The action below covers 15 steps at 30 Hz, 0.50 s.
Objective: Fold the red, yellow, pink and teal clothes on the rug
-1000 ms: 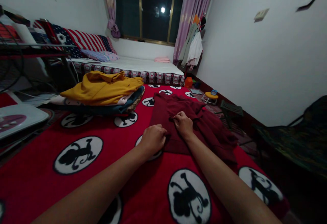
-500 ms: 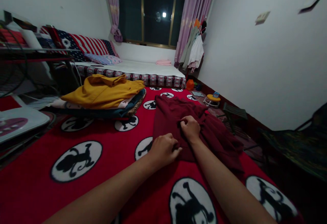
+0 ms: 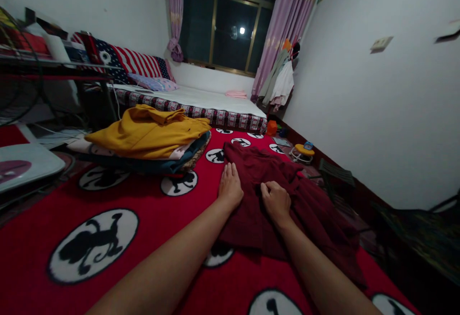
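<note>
1. Across the foreground, we have the patterned red blanket (image 3: 161, 219) spread out beneath the clothes.
2. On its right part lies the maroon garment (image 3: 312, 200), the cloth we are handling: fairly flat on its left side, bunched and creased on its right.
3. To the left, apart from it, sits our stack of clothes (image 3: 158, 164), topped by a mustard-yellow garment (image 3: 154, 135).
4. Our right hand (image 3: 276, 202) stays on the middle of the maroon garment, fingers curled in; whether it pinches a fold, we cannot tell.
5. Our left hand (image 3: 230, 185) shows the main change: it was bent at the part nearer us, and now stretches flat along the left edge, fingers straight and pointing away. We judge this means pressing or smoothing that edge rather than gripping it, while our right hand seems to steady the cloth.
</note>
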Motion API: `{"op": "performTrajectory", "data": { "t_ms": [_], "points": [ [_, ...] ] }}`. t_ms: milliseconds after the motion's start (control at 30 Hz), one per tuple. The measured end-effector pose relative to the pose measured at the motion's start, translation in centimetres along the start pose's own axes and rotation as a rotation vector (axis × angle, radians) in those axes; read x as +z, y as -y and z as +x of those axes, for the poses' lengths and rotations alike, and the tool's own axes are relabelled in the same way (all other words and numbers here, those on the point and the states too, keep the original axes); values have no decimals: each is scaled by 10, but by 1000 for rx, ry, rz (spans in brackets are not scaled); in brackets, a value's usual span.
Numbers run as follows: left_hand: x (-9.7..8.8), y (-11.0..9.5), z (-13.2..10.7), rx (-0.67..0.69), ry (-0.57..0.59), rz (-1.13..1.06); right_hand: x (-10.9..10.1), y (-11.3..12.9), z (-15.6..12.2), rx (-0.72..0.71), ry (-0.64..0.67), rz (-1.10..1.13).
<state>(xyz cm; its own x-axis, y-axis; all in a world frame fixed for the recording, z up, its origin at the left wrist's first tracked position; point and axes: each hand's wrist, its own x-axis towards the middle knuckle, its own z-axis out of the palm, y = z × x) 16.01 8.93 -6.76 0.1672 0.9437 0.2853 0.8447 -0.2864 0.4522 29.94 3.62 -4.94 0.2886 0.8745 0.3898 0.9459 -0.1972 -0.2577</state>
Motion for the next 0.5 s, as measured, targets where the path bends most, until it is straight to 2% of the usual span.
{"op": "performTrajectory", "data": {
  "t_ms": [100, 200, 267, 367, 500],
  "points": [
    [5, 2, -4, 34, 30, 72, -6, 3, 24, -80, 96, -87],
    [5, 1, -6, 31, 15, 102, -5, 11, 71, -102, 135, -94],
    [5, 0, -6, 23, 7, 103, 6, 18, 105, -140, 95, -34],
    [3, -1, -6, 13, 21, 106, 34, 28, 145, -237, 67, 68],
    [4, -2, -6, 5, 24, 99, 65, 31, 175, -277, 131, 111]
  ]
}}
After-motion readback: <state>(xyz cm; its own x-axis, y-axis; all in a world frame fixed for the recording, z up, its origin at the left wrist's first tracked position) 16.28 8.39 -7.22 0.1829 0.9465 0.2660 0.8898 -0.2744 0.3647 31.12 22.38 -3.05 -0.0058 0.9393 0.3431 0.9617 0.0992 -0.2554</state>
